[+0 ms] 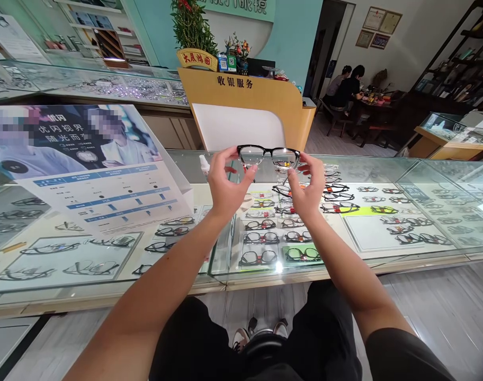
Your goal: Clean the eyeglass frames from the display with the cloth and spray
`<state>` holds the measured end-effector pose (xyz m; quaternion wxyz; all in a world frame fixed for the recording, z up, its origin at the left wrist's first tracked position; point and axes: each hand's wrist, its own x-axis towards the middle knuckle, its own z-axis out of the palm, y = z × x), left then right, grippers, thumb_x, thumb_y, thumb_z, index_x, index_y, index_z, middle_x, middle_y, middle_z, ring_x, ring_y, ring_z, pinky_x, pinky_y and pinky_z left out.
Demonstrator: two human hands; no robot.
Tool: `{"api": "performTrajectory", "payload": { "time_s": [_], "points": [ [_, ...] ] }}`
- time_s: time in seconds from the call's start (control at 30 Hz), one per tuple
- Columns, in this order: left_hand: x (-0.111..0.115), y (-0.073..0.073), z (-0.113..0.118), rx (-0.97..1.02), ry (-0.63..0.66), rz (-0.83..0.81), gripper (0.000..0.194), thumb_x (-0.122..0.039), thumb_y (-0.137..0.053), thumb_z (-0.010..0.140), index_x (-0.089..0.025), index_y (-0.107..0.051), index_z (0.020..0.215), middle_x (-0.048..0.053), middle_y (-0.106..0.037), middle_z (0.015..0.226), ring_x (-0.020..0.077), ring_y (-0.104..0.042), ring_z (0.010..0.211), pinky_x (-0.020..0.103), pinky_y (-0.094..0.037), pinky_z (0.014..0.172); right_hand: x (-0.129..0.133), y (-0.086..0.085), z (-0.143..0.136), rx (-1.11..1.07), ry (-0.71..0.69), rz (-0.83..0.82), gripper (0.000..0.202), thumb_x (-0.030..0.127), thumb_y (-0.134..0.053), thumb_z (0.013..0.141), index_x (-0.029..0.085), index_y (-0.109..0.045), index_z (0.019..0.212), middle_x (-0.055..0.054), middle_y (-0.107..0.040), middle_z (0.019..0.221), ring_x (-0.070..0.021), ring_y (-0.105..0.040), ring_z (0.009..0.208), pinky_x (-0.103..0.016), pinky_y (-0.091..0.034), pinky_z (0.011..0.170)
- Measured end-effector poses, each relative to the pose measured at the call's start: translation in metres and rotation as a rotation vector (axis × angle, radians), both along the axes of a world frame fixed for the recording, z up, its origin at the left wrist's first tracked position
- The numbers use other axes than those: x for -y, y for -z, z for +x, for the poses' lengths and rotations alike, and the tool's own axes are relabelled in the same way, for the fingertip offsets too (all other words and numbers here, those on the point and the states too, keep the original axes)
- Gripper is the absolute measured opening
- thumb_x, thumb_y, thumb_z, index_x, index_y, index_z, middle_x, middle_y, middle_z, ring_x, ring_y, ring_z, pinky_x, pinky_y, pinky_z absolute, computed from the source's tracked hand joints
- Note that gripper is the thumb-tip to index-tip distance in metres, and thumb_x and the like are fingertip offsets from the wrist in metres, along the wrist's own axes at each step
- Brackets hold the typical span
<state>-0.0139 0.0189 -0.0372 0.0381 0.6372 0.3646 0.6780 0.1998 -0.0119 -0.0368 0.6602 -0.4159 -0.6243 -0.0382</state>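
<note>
Both my hands hold up a pair of eyeglasses [268, 151] with a dark upper rim and clear lenses, above the glass display counter [225, 280]. My left hand [229, 182] pinches the left end of the frame, its thumb below the lens. On the opposite end, my right hand [308, 185] grips with thumb and fingers. Below the hands, rows of eyeglasses [261, 238] lie under the glass, several with red tags at the bridge. Just left of my left hand stands a small white bottle [204, 165].
A large printed sign [106, 174] stands on the counter at the left. Behind it rises a yellow cashier desk [245, 87] with a plant [194, 32]. Two people [348, 87] sit at a table at the back right. Another display case [456, 132] stands at far right.
</note>
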Motion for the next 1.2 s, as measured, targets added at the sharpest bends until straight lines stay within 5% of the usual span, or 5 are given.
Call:
{"api": "performTrajectory", "payload": {
  "time_s": [0.27,1.2],
  "points": [
    [-0.0009,0.0025,-0.0007,-0.044,-0.1,0.043,0.061,-0.054,-0.089,0.092,-0.027,-0.062,0.14,0.012,-0.068,0.132,0.0255,-0.072,0.117,0.037,-0.06,0.08,-0.0019,0.0059,-0.0024,0.016,-0.069,-0.077,0.065,0.059,-0.077,0.099,0.034,-0.058,0.156,-0.012,-0.07,0.136,-0.0272,-0.071,0.105,-0.053,-0.062,0.098],
    [0.0056,0.0045,0.0002,-0.151,-0.153,0.047,0.065,-0.055,-0.085,0.094,-0.026,-0.054,0.143,0.013,-0.062,0.138,0.0297,-0.066,0.125,0.047,-0.058,0.1,-0.0064,0.0088,-0.0022,-0.122,-0.124,-0.249,0.059,0.064,-0.082,0.094,0.026,-0.067,0.137,-0.011,-0.076,0.131,-0.024,-0.072,0.101,-0.046,-0.061,0.094]
  ]
}}
